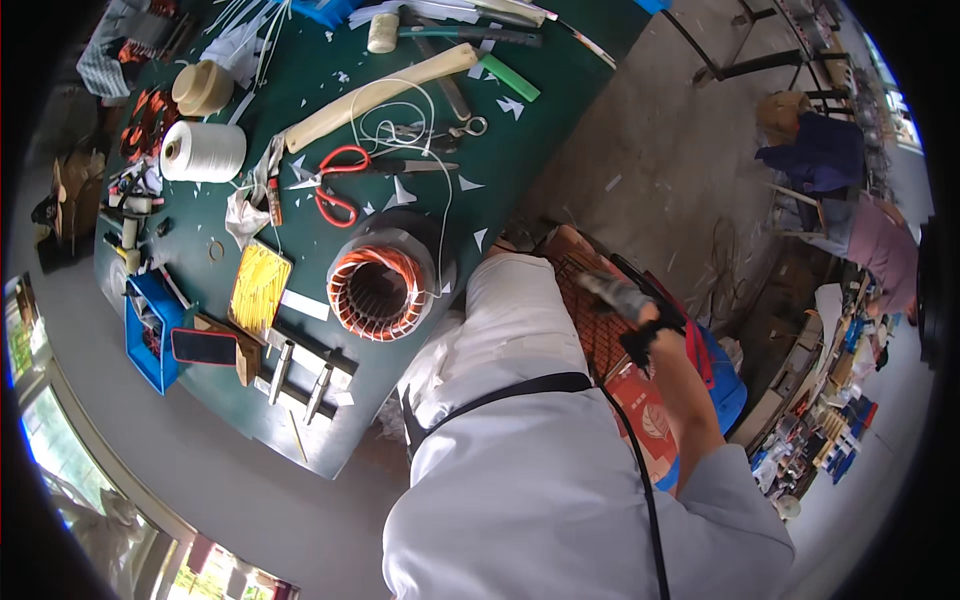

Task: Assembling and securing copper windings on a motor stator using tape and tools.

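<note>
My right forearm reaches down beside my right leg. A dark band wraps the wrist, and my right hand point(622, 298) is a grey, motion-smeared shape over the red-brown patterned surface point(640, 405). Whether its fingers hold anything cannot be made out. My left hand is out of sight. On the green table in front of me stands a motor stator point(342, 300), its orange-brown copper windings laced with white cord around a dark bore. From it a white cord point(443, 220) runs up the table into loose loops. Red-handled scissors point(340, 185) lie just beyond the stator.
A pale wooden bar point(380, 97), a hammer point(470, 36) and a white thread spool point(205, 152) lie farther back on the table. At left are a yellow bundle point(260, 288), a blue bin point(150, 340) and a phone point(205, 346). Another person point(885, 255) is at far right.
</note>
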